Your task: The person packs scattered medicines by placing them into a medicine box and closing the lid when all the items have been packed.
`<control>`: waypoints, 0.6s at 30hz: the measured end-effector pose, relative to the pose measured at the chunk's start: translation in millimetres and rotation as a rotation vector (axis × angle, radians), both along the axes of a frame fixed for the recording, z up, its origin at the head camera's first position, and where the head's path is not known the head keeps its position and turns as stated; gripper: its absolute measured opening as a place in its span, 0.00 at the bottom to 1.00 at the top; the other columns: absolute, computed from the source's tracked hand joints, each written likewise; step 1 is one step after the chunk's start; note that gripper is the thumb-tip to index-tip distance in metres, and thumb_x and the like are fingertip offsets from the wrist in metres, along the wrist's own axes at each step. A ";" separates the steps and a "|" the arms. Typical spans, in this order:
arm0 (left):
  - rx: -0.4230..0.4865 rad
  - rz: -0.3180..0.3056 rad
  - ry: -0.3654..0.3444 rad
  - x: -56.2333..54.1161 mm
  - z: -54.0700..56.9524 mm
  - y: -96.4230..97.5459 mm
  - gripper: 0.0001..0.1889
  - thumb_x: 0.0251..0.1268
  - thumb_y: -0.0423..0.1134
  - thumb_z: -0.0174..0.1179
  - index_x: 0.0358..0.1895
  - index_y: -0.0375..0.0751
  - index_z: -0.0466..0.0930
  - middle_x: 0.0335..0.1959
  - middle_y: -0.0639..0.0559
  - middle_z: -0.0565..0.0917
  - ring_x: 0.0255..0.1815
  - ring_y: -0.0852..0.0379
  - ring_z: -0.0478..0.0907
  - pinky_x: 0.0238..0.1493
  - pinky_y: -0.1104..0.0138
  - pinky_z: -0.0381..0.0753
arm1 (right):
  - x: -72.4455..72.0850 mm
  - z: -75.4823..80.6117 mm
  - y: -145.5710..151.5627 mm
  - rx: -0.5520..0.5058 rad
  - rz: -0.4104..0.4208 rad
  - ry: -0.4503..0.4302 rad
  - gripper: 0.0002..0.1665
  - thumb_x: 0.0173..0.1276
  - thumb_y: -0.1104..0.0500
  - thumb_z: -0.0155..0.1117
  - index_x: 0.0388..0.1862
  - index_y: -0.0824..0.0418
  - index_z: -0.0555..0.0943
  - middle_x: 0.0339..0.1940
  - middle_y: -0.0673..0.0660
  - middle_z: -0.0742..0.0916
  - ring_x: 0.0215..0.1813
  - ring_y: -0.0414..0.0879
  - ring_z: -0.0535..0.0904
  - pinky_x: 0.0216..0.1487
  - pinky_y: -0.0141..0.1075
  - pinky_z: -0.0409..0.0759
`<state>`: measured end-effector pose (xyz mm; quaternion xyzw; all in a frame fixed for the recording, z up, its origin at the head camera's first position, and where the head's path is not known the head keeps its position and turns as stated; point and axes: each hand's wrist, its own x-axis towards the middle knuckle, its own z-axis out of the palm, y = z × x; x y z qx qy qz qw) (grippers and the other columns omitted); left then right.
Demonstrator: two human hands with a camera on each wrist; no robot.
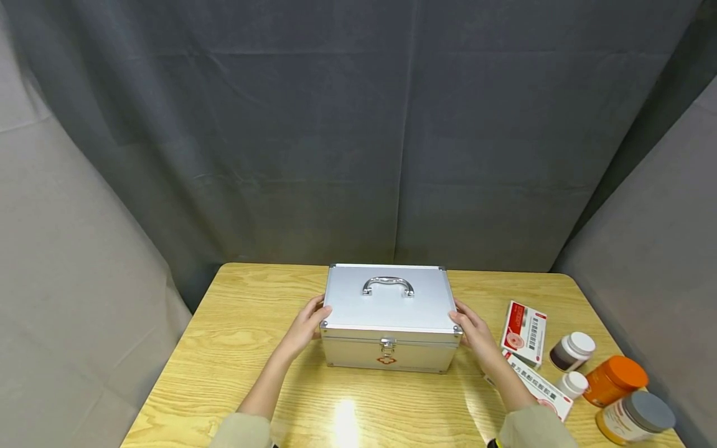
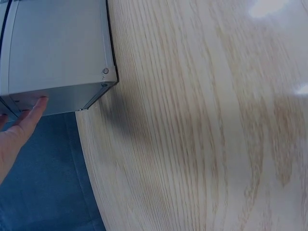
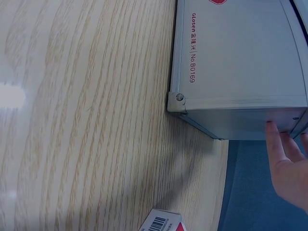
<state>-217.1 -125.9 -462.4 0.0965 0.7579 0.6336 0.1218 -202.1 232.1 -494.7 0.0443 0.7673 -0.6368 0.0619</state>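
Observation:
A silver first-aid case stands with its lid down near the table's far edge. It has a chrome handle on top, a front latch and a red cross emblem. My left hand touches the case's left side, thumb by the lid's edge. Straight fingers lie against that side wall in the left wrist view. On the opposite side my right hand does the same, its fingertips pressed to the right side wall and the thumb at the lid's rim.
Right of the case lie two medicine boxes, the nearer partly behind my right forearm. Beside them are two white-capped bottles, an orange jar and a grey-lidded jar. A dark curtain hangs behind the wooden table.

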 end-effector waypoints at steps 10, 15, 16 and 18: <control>0.014 0.008 0.005 -0.5 -2.7 -0.5 0.28 0.71 0.44 0.43 0.68 0.32 0.52 0.62 0.30 0.64 0.58 0.35 0.67 0.45 0.50 0.77 | 0.5 2.7 -0.4 -0.018 0.013 -0.016 0.38 0.69 0.46 0.45 0.73 0.59 0.51 0.71 0.65 0.57 0.68 0.60 0.58 0.61 0.54 0.63; -0.019 0.020 0.072 1.2 -2.3 0.8 0.28 0.72 0.43 0.41 0.68 0.30 0.51 0.66 0.31 0.59 0.61 0.33 0.64 0.51 0.48 0.72 | 2.7 6.2 -0.5 -0.016 0.028 0.006 0.38 0.70 0.45 0.45 0.73 0.60 0.49 0.72 0.66 0.55 0.69 0.61 0.53 0.64 0.55 0.57; -0.020 0.017 0.088 1.8 -2.0 1.1 0.28 0.72 0.43 0.41 0.69 0.30 0.50 0.67 0.32 0.57 0.62 0.33 0.62 0.53 0.48 0.71 | 3.2 6.2 -0.8 -0.009 0.026 0.023 0.38 0.70 0.46 0.45 0.73 0.60 0.49 0.72 0.66 0.56 0.69 0.60 0.54 0.64 0.54 0.58; -0.006 0.013 0.111 2.3 -2.0 1.4 0.28 0.72 0.41 0.40 0.69 0.30 0.49 0.68 0.33 0.55 0.64 0.35 0.60 0.58 0.48 0.66 | 4.6 5.4 -1.2 0.000 0.018 0.066 0.37 0.71 0.46 0.45 0.72 0.60 0.50 0.71 0.65 0.58 0.68 0.56 0.58 0.64 0.48 0.61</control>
